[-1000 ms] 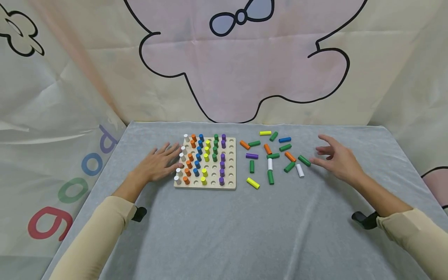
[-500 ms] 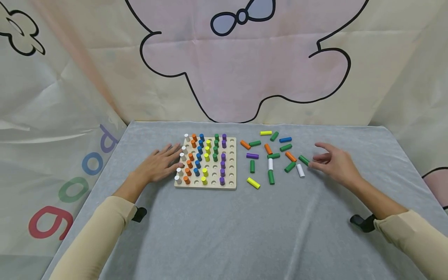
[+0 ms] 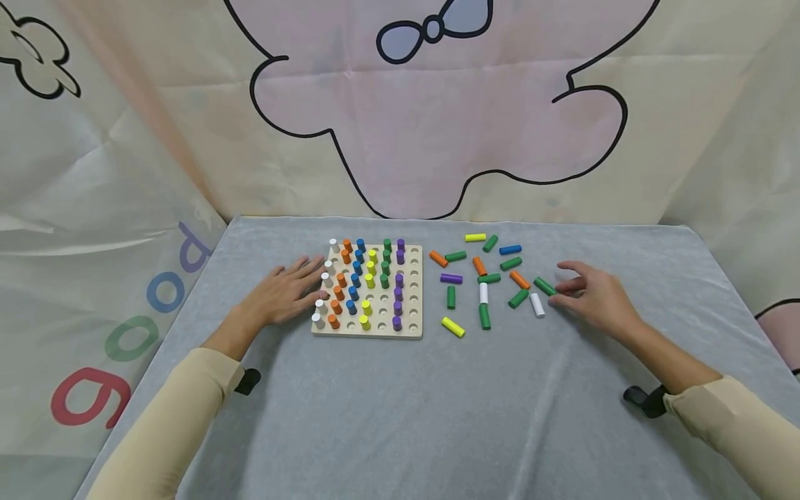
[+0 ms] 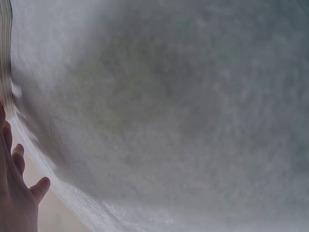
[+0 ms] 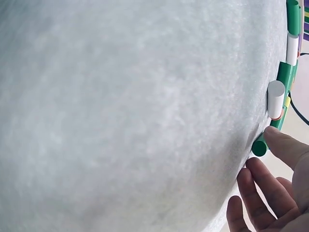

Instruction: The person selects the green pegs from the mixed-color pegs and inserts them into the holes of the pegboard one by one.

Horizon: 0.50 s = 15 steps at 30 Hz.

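Note:
A pale pegboard (image 3: 375,330) stands left of centre in the head view, holding upright pegs in white, orange, blue, yellow, green and purple columns. My left hand (image 3: 284,295) rests at its left edge, fingers spread beside the white pegs (image 3: 328,267). On the right, my right hand (image 3: 596,298) is at the outer end of a loose green peg (image 3: 545,286). Thumb and forefinger are apart around that end. In the right wrist view the thumb (image 5: 285,147) is beside or touching the green peg (image 5: 259,147); which one I cannot tell.
Loose pegs lie scattered right of the board, among them a white peg (image 3: 537,305), a yellow peg (image 3: 453,327), a purple peg (image 3: 451,278) and a blue peg (image 3: 510,249). Grey cloth (image 3: 400,417) covers the table. A printed curtain (image 3: 500,125) hangs behind it.
My right hand has moved slightly left, closer to the green peg, and its forefinger has come down nearer the thumb. The left hand stays at the board.

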Available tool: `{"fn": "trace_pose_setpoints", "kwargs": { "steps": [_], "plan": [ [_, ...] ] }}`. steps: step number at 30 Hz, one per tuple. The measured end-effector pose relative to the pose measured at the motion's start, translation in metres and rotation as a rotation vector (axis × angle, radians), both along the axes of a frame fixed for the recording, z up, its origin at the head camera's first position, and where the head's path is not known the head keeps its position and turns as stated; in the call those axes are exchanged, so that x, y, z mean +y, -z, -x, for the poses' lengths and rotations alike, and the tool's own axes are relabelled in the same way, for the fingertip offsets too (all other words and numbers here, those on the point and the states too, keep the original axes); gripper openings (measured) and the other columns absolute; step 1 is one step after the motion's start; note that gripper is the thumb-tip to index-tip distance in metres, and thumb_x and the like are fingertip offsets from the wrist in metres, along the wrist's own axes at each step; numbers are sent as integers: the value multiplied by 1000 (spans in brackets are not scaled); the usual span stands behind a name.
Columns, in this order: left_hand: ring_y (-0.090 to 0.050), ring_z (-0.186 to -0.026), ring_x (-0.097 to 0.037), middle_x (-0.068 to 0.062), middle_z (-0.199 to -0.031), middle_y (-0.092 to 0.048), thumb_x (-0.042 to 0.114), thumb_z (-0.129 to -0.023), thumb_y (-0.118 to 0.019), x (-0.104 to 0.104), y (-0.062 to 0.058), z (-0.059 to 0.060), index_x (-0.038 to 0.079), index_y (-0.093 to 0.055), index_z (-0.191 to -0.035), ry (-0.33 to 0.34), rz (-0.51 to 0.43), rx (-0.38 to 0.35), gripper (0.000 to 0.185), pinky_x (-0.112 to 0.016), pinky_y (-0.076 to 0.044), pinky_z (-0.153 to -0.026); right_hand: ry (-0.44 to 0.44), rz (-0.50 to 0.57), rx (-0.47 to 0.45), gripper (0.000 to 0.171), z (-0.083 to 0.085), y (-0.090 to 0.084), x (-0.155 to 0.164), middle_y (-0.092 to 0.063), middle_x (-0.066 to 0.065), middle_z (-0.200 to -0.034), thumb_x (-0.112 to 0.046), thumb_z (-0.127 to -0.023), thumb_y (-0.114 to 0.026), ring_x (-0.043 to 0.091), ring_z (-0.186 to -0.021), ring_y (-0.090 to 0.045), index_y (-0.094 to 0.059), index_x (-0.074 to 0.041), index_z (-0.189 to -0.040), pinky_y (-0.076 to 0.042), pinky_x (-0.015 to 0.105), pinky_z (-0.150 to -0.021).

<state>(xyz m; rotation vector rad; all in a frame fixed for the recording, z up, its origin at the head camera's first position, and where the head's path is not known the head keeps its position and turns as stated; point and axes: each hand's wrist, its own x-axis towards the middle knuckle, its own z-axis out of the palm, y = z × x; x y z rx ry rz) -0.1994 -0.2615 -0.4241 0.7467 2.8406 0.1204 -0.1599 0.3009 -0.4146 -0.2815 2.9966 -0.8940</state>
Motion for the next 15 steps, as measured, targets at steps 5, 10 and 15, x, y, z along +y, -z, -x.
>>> {"fn": "trace_pose_setpoints", "kwargs": {
  "steps": [5,10,15],
  "plan": [
    [-15,-151,-36,-8,-166,-16,53,-104,-39,0,0,1,12,-23,-159,11,0,4,71,-66,-19,-113,2,-10,-6,68,1,1,-2,-74,20,-103,-16,-84,-82,41,-98,-68,-49,5,-140,-50,57,-81],
    [-16,-150,-37,-9,-166,-16,53,-104,-40,0,-2,4,11,-25,-159,29,5,5,71,-67,-19,-112,-1,-28,3,66,1,1,-3,-73,21,-103,-13,-84,-81,41,-97,-68,-49,5,-139,-50,57,-81],
    [-16,-151,-35,-8,-166,-15,55,-103,-41,0,-3,6,11,-24,-159,34,4,-12,73,-66,-19,-113,0,-23,54,60,0,5,-3,-74,21,-99,-10,-83,-81,40,-90,-70,-53,6,-134,-51,57,-78]
  ]
}}
